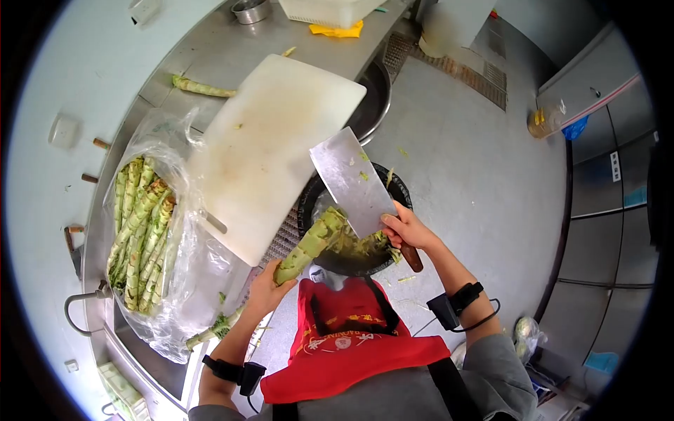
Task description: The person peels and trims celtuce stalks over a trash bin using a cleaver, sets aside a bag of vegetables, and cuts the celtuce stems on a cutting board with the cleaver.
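Note:
My left hand is closed around the lower end of a thick green celtuce stem, which slants up to the right. A cleaver with a wide steel blade and wooden handle is gripped in my right hand. Its blade edge lies close to the stem's upper end; whether they touch I cannot tell. Green scraps cling to the steel. Beneath both is a black-lined bin with peelings inside. To the left, several celtuce stems lie in a clear plastic bag.
A white cutting board sits on the steel counter, its corner near the bin. Another celtuce stem lies behind it. A tap and sink are at lower left. Scraps dot the grey floor; steel cabinets stand right.

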Action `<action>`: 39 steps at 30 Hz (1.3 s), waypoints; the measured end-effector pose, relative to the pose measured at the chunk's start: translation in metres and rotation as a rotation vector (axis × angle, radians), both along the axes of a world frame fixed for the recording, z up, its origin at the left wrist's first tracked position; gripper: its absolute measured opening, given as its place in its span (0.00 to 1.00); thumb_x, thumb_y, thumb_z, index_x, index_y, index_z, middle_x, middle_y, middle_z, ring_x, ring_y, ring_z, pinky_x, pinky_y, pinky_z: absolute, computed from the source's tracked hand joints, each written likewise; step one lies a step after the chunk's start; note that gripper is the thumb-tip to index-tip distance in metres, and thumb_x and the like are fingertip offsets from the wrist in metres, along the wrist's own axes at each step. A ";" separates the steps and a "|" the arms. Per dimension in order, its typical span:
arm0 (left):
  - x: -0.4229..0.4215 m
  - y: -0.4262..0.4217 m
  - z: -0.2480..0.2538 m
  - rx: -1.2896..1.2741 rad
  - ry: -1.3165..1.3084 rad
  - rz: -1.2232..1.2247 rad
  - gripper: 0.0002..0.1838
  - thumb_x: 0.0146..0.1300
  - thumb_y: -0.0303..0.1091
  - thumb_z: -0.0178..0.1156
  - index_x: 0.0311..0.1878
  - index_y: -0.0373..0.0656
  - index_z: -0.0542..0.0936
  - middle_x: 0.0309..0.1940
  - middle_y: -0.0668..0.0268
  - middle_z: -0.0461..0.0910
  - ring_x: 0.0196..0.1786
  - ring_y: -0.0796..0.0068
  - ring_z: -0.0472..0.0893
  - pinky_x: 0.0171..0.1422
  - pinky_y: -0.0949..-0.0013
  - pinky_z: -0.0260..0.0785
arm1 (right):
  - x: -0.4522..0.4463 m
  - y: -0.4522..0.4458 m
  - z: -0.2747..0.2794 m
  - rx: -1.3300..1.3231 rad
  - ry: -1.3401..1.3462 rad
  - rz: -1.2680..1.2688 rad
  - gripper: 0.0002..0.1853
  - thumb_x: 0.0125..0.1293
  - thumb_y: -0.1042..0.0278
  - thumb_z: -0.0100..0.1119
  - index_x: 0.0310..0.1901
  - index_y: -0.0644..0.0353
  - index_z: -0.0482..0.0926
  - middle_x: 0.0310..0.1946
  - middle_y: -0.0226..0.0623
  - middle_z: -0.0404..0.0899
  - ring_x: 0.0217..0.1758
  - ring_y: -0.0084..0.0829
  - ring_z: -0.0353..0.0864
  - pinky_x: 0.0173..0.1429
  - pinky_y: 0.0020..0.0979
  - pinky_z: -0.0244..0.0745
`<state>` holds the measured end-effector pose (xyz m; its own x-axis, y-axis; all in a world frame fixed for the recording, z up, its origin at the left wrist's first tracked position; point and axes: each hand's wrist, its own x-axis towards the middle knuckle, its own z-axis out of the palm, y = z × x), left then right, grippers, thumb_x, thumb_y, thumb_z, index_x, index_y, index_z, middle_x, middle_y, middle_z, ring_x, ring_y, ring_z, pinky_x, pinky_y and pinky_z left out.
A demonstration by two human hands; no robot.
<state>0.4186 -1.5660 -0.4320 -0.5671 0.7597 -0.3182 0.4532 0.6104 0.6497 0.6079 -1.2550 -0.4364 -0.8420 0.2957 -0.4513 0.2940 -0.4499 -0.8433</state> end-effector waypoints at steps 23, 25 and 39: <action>0.145 -0.011 -0.111 -0.398 -0.138 0.120 0.30 0.47 0.49 0.62 0.54 0.50 0.70 0.41 0.50 0.81 0.46 0.47 0.79 0.49 0.50 0.71 | 0.107 -0.060 -0.098 0.912 -0.111 0.041 0.07 0.64 0.70 0.53 0.38 0.64 0.69 0.24 0.55 0.75 0.30 0.56 0.76 0.30 0.46 0.69; 0.151 -0.008 -0.114 -0.386 -0.160 0.153 0.30 0.47 0.49 0.62 0.54 0.50 0.71 0.41 0.50 0.81 0.46 0.47 0.79 0.50 0.50 0.71 | 0.104 -0.059 -0.098 0.949 -0.078 0.052 0.07 0.64 0.70 0.53 0.37 0.64 0.69 0.24 0.55 0.75 0.30 0.57 0.76 0.29 0.46 0.68; 0.155 0.043 -0.117 -0.195 -0.123 0.329 0.30 0.45 0.47 0.64 0.53 0.49 0.72 0.39 0.51 0.81 0.45 0.48 0.79 0.49 0.52 0.72 | 0.149 0.012 -0.152 1.134 -0.316 0.462 0.10 0.64 0.68 0.52 0.44 0.63 0.70 0.25 0.57 0.77 0.29 0.58 0.77 0.31 0.52 0.69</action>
<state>0.5732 -1.5231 -0.5494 -0.7189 0.4624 -0.5190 0.1392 0.8273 0.5442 0.7568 -1.2430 -0.5888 -0.8718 0.3552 -0.3373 0.4888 0.6755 -0.5520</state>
